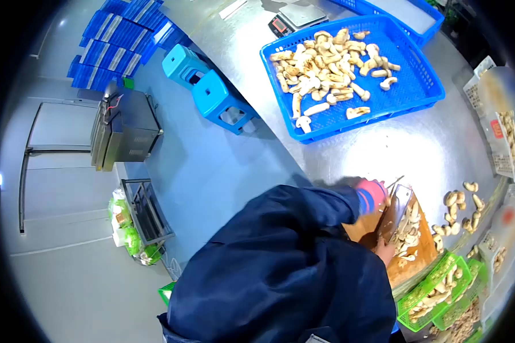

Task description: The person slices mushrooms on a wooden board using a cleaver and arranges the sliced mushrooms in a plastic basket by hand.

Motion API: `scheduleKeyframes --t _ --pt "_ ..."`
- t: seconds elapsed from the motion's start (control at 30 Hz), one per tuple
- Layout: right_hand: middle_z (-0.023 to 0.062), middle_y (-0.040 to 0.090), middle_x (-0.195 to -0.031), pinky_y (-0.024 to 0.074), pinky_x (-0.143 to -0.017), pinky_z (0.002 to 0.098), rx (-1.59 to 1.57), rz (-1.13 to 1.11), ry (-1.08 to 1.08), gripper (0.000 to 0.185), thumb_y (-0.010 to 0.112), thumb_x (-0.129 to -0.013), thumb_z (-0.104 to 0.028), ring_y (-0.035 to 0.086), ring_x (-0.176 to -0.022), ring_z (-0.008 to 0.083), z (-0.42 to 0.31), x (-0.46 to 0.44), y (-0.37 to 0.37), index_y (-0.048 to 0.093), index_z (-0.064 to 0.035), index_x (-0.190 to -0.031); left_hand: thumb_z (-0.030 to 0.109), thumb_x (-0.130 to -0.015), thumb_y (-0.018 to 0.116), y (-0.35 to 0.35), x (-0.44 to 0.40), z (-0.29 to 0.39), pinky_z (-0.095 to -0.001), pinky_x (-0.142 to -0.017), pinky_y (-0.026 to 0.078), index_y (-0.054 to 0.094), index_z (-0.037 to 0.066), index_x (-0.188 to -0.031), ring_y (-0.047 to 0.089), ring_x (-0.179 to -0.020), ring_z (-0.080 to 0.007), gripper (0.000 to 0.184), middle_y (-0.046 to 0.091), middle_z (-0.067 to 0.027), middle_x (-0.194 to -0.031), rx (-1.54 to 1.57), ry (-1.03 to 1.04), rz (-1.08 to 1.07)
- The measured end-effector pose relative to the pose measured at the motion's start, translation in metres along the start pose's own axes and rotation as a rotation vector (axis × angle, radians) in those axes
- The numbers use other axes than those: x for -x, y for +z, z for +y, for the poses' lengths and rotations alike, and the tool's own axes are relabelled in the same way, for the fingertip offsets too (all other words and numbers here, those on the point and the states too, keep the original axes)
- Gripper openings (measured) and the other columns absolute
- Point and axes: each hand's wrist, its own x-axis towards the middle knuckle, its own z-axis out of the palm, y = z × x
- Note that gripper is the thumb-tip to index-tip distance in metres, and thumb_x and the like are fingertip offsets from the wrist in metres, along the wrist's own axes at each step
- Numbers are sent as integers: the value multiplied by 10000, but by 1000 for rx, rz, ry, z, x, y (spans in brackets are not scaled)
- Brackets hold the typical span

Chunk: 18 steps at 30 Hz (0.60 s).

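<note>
My right hand [385, 251] is bare and wraps round the handle end of a cleaver [401, 199], whose broad blade stands over the wooden cutting board [422, 251]. Sliced mushrooms [407, 234] lie in a heap along the blade's far side. My left hand [373, 194], in a pink glove with a blue-striped cuff, is curled at the near side of the blade, close to its tip. What its fingers press on is too small to make out. Thin dark slivers [396, 182] show beside the glove.
A blue crate [415, 86] of whole mushrooms stands on the steel table [355, 157], near a digital scale [297, 17]. Loose mushrooms [453, 206] lie beyond the board. Green baskets [406, 303] hold more mushrooms. Blue stools [220, 100] stand on the floor alongside.
</note>
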Motion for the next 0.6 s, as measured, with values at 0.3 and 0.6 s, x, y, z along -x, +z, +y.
scheduleKeyframes --t 0.3,0.6 --pt "11 428 -465 345 -357 271 -525 37 256 302 565 -838 -256 428 -361 119 -32 55 -49 528 -41 -628 324 -660 706 -208 -30 -135 -432 -969 329 456 70 -1243 449 -1116 -375 684 488 -197 -1220 -346 -34 541" --pt "32 424 -485 337 -342 293 -1202 296 539 317 552 -855 -250 384 -345 133 33 120 -78 441 -69 -619 302 -737 677 -7 -58 5 -401 -1004 305 398 60 -1292 374 -1194 -354 667 405 -191 -1289 588 631 102"
